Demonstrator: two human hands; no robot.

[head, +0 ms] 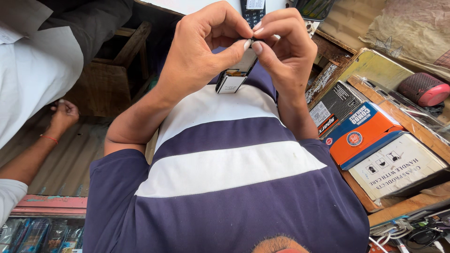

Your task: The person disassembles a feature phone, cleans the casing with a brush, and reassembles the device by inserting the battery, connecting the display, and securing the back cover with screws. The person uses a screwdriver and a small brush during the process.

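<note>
While both hands were raised close before the person's chest, they met over a small phone part (233,77), a flat silver-and-black piece with a white panel at its lower end. The left hand (199,51) was curled, its thumb pressed along the upper side of the part and its fingers bent in above it. The right hand (285,47) was likewise curled, thumb tip set against the left thumb tip at the top of the part, with the fingers folded over. Both hands were closed on the piece in a pinch; its upper end was hidden behind the thumbs. The part hung tilted, its lower end just above a navy shirt with white stripes (225,168).

To the right, a wooden worktop (403,206) carried an orange-and-blue box (363,136), a white carton (398,166) touching it on the near side, and a black dotted box (335,105) just beside it on the far side. A red round speaker (422,88) lay farther off at the edge. A dark keypad phone (253,11) showed beyond the hands. At the left stood another person in a white shirt (33,70), whose hand (63,115) hung well apart from the work.
</note>
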